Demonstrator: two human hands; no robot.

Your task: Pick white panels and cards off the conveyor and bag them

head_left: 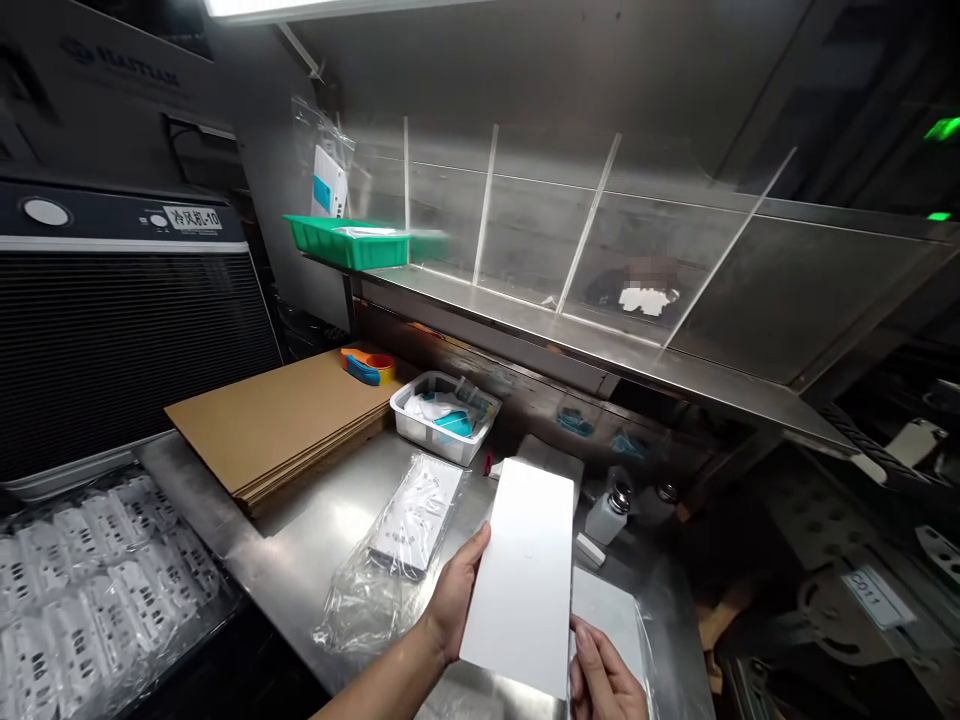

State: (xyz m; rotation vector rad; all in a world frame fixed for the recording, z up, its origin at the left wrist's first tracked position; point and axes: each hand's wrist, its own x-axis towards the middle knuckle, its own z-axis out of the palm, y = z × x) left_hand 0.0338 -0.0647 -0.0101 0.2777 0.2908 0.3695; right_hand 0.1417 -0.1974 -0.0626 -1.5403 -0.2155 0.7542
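Observation:
A flat white rectangular panel (525,570) is held up over the steel bench, its plain face towards me. My left hand (454,595) grips its left edge, thumb on the near side and fingers hidden behind. At the lower right edge, my right hand (606,672) pinches the panel between thumb and fingers. Below and left of the panel, a clear plastic bag (416,520) with a white printed piece inside lies on the bench. Partly hidden behind my right hand is another pale flat piece (611,610) in clear film.
Brown cardboard sheets (285,415) are stacked at left, with a tape dispenser (367,366) on top. Behind the bag stands a white bin (442,440). A pump bottle (609,512) is right of the panel. A steel shelf (525,317) carrying a green tray (345,245) crosses the back.

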